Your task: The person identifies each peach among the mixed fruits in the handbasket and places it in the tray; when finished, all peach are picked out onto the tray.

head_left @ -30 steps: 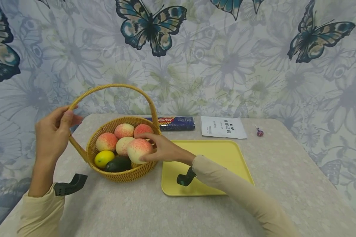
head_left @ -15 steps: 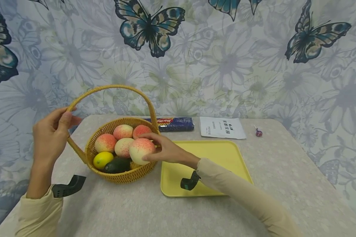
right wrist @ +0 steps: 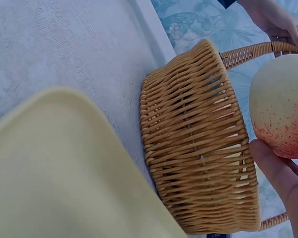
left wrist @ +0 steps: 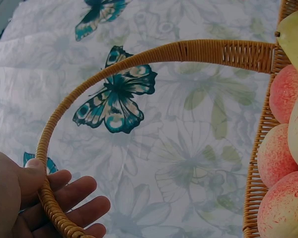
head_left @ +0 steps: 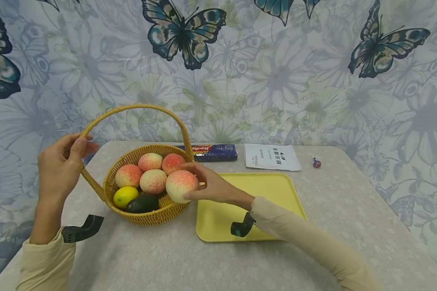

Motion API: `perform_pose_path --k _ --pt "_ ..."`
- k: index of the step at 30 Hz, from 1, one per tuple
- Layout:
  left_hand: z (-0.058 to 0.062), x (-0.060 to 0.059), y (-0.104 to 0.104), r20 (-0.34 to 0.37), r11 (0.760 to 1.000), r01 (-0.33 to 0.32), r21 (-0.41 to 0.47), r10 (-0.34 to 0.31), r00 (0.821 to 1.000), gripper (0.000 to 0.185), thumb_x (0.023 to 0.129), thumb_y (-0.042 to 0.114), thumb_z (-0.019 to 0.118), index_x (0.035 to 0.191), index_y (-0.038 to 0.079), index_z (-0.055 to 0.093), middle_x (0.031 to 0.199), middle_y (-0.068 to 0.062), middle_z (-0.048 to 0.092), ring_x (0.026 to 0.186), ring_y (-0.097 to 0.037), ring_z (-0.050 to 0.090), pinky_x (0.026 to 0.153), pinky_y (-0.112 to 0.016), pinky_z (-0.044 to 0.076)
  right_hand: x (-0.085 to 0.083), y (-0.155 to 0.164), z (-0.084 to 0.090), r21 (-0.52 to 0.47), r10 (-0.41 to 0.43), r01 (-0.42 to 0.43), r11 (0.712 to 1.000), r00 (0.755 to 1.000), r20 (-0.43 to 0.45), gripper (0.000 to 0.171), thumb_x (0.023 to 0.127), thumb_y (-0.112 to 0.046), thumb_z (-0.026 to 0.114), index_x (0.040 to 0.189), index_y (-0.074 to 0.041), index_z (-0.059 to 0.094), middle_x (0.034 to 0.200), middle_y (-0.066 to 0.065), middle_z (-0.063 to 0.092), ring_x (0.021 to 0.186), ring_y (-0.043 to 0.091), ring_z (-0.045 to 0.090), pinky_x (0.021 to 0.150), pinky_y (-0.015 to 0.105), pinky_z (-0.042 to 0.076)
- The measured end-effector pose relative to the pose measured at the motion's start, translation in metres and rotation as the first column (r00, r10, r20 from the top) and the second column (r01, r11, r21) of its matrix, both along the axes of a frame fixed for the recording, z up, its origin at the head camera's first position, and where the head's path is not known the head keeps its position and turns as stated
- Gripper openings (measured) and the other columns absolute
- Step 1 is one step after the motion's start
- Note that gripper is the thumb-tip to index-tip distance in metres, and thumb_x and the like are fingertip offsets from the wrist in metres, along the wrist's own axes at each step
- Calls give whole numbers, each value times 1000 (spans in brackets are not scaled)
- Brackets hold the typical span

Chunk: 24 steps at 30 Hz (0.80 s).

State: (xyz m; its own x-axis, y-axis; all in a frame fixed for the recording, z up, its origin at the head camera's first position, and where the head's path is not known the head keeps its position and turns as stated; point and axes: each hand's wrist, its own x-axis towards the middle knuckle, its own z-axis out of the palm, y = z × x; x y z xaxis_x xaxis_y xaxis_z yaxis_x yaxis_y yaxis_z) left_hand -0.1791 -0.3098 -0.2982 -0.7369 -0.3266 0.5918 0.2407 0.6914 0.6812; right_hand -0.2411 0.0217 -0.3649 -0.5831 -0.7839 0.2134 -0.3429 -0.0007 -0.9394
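The right hand (head_left: 218, 188) grips a pink-speckled pale peach (head_left: 182, 186) over the near right rim of the round woven wicker basket (head_left: 145, 216), beside the yellow plastic tray (head_left: 276, 190). The left hand (head_left: 60, 167) pinches the basket's arched handle (head_left: 131, 108). Farther back lie a dark blue "Barilla" pasta packet (head_left: 214, 152) and a white printed pouch (head_left: 271, 156).

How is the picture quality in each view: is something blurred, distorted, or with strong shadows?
Head view: even, soft light, faint shadows under the basket and the yellow tray; the table edges bend slightly from the wide lens. Left wrist view: the left hand and the handle look sharp. Right wrist view: the tray fills the lower left as an out-of-focus blur, the weave is sharp, and the peach is pale and bright.
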Motion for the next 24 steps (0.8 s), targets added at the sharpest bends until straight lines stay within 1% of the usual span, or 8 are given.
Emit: perform_pose_path --k 6,13,21,24 --pt "0 -1 1 -1 1000 -5 -10 5 1000 33 100 28 50 116 4 66 81 33 56 78 20 55 67 -3 42 -1 12 -1 -25 8 -8 1000 1000 25 60 84 -7 69 138 -12 44 134 7 47 116 18 53 92 36 52" --pt "1 -1 1 1 1000 -18 -22 18 1000 33 101 28 49 116 4 66 81 34 55 79 22 53 68 -3 41 0 23 0 -33 2 -1 999 999 41 62 84 -9 70 140 -11 43 137 6 45 119 20 51 94 37 51" --pt "2 0 2 -2 999 -22 -26 22 1000 33 100 27 49 116 4 67 80 35 54 78 23 53 65 -3 41 -2 37 -7 -20 -8 10 1000 999 52 64 85 -9 70 143 -16 43 142 4 44 119 22 52 92 38 51" --pt "2 1 2 -1 999 -21 -25 21 1000 33 100 27 49 116 4 67 80 35 54 79 22 53 65 -3 41 -3 42 -10 -27 -20 22 999 998 61 65 86 -7 69 144 -16 42 142 5 44 121 22 51 92 38 51"
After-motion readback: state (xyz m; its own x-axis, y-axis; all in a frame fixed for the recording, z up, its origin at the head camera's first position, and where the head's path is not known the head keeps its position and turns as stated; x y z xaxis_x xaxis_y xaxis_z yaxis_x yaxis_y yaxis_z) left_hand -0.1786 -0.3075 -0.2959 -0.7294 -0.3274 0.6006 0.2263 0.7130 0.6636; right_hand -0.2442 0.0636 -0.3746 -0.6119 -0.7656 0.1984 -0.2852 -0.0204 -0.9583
